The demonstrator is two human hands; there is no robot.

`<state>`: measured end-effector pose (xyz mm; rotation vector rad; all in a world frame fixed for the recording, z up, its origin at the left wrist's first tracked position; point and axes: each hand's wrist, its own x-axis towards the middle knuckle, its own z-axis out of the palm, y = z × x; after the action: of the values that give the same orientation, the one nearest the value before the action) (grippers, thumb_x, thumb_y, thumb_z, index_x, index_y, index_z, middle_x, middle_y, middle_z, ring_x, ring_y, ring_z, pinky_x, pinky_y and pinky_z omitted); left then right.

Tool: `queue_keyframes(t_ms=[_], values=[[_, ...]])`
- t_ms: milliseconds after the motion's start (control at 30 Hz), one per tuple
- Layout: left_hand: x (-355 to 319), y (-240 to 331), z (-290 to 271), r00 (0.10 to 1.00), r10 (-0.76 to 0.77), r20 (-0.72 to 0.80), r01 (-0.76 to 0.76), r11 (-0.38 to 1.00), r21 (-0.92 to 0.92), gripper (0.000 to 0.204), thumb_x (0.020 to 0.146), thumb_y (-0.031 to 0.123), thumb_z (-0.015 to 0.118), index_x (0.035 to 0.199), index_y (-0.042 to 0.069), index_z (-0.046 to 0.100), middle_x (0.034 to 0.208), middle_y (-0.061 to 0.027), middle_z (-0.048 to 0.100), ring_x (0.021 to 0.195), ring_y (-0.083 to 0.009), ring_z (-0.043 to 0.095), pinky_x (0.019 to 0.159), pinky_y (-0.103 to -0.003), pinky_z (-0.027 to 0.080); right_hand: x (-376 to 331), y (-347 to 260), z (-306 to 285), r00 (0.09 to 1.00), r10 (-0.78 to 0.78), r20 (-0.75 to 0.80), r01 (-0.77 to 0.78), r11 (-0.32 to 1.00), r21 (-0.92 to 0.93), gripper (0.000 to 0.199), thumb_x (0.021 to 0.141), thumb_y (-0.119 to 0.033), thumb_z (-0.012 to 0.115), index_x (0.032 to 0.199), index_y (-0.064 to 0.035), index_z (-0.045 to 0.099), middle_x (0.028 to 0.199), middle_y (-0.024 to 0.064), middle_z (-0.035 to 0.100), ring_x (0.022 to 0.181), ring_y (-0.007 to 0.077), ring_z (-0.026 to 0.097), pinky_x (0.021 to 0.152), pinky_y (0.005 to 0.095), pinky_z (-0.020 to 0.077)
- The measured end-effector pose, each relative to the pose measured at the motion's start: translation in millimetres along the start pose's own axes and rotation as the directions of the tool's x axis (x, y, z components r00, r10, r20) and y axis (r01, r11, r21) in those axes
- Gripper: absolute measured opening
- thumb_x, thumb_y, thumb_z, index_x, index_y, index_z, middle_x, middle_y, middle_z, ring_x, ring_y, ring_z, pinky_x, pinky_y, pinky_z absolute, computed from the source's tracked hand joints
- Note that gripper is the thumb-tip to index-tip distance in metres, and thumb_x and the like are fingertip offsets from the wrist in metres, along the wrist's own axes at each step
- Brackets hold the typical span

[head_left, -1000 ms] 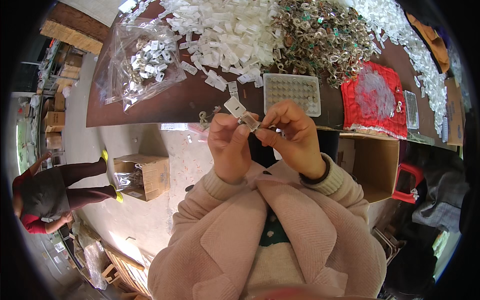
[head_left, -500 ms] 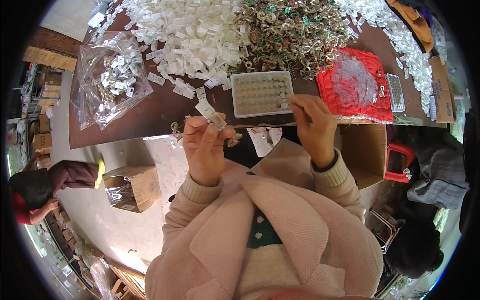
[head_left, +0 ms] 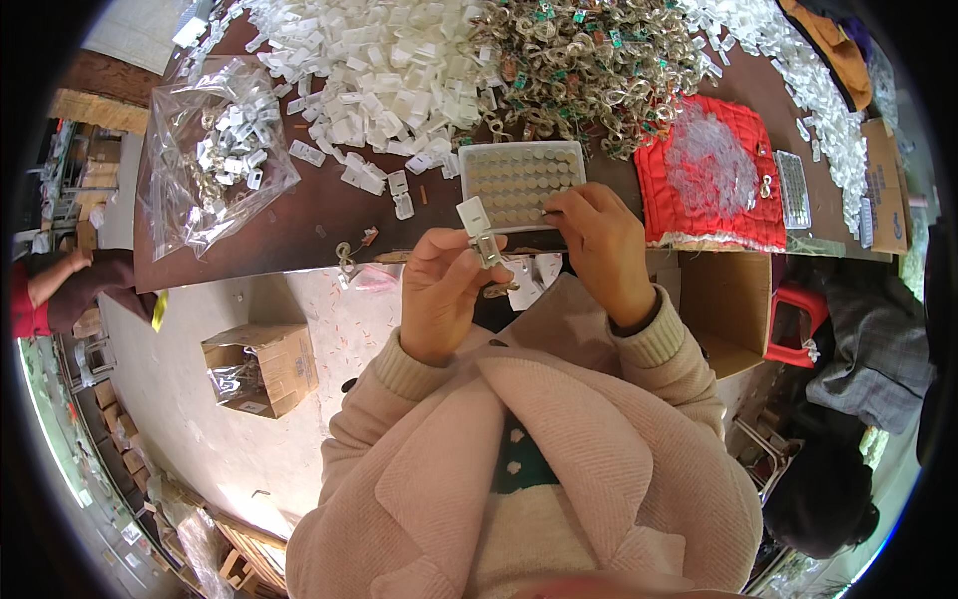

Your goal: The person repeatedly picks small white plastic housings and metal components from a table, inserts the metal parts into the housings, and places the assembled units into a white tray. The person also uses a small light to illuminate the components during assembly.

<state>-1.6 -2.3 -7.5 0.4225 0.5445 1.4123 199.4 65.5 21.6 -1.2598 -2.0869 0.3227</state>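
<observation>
My left hand point(head_left: 439, 299) is closed on a small white plastic case point(head_left: 486, 248) with its hinged lid flipped up; a coiled wire end dangles beneath it. My right hand point(head_left: 604, 245) pinches with thumb and forefinger at the near right part of a shallow white tray point(head_left: 465, 200). Rows of small round silver discs, like button cells point(head_left: 514, 185), fill the tray. Whatever is between those right fingertips is too small to make out. Beside my left hand, a loose wire loop with a small end piece point(head_left: 345, 255) lies at the table edge.
A heap of white plastic cases point(head_left: 399, 70) and a tangle of wire coils with green parts point(head_left: 579, 70) cover the brown table point(head_left: 349, 215). A clear bag point(head_left: 180, 190) lies left, a red cloth point(head_left: 664, 210) with clear pieces right. Another person point(head_left: 70, 290) is at far left.
My left hand has moved right with the case, closer to the tray. My right hand has shifted left and down, its fingertips now pinched at the tray's near side.
</observation>
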Motion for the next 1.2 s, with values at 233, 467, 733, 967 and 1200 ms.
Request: queue_keyframes(t_ms=[233, 467, 733, 967, 1200], values=[[3, -8, 15, 0.997, 0.056, 0.053, -0.055, 0.998, -0.025, 0.017, 0.099, 0.0, 0.056, 0.116, 0.004, 0.058, 0.11, -0.0179, 0.069, 0.091, -0.0241, 0.07, 0.083, -0.036, 0.059, 2, -35, -17, 0.997, -0.066, -0.025, 0.071, 0.942, 0.327, 0.02, 0.082, 0.001, 0.074, 0.1, -0.0049, 0.07, 0.09, 0.011, 0.064, 0.08, 0.0278, 0.067, 0.067, 0.0337, 0.0547], [0, -4, 20, 0.988, 0.149, 0.037, -0.153, 0.981, 0.122, 0.018, 0.098, -0.002, 0.057, 0.115, 0.004, 0.057, 0.105, -0.0143, 0.069, 0.086, -0.0234, 0.07, 0.078, -0.035, 0.058, 0, -55, -16, 0.989, -0.144, 0.029, 0.13, 0.952, 0.276, 0.025, 0.08, 0.005, 0.074, 0.102, -0.0053, 0.071, 0.093, 0.0113, 0.065, 0.076, 0.0269, 0.068, 0.066, 0.0314, 0.0558], [-5, 5, 16, 0.998, -0.024, 0.055, 0.025, 1.0, -0.017, 0.016, 0.098, 0.001, 0.059, 0.114, 0.004, 0.057, 0.104, -0.0126, 0.068, 0.084, -0.0217, 0.069, 0.073, -0.035, 0.059, 5, -53, -8, 0.955, -0.26, -0.142, 0.289, 0.921, 0.261, 0.025, 0.074, -0.002, 0.07, 0.098, -0.0059, 0.067, 0.091, 0.0098, 0.066, 0.077, 0.0277, 0.067, 0.066, 0.0349, 0.0553], [-3, 9, 8, 0.991, -0.116, 0.069, 0.121, 0.991, -0.061, 0.012, 0.097, 0.001, 0.061, 0.109, 0.005, 0.06, 0.105, -0.0124, 0.068, 0.083, -0.0211, 0.068, 0.072, -0.034, 0.058, 3, -50, -1, 0.947, -0.284, -0.153, 0.317, 0.908, 0.273, 0.021, 0.074, 0.0, 0.071, 0.095, -0.0061, 0.068, 0.09, 0.01, 0.067, 0.076, 0.0279, 0.067, 0.066, 0.0353, 0.0554], [-4, 10, 8, 0.983, -0.181, 0.017, 0.182, 0.983, -0.032, 0.011, 0.097, 0.001, 0.061, 0.108, 0.003, 0.06, 0.102, -0.0125, 0.069, 0.08, -0.0207, 0.067, 0.072, -0.033, 0.057, -1, -45, 0, 0.981, -0.18, -0.071, 0.193, 0.905, 0.379, 0.022, 0.073, 0.001, 0.072, 0.095, -0.0058, 0.069, 0.087, 0.0081, 0.069, 0.077, 0.0269, 0.068, 0.067, 0.0352, 0.0556]])
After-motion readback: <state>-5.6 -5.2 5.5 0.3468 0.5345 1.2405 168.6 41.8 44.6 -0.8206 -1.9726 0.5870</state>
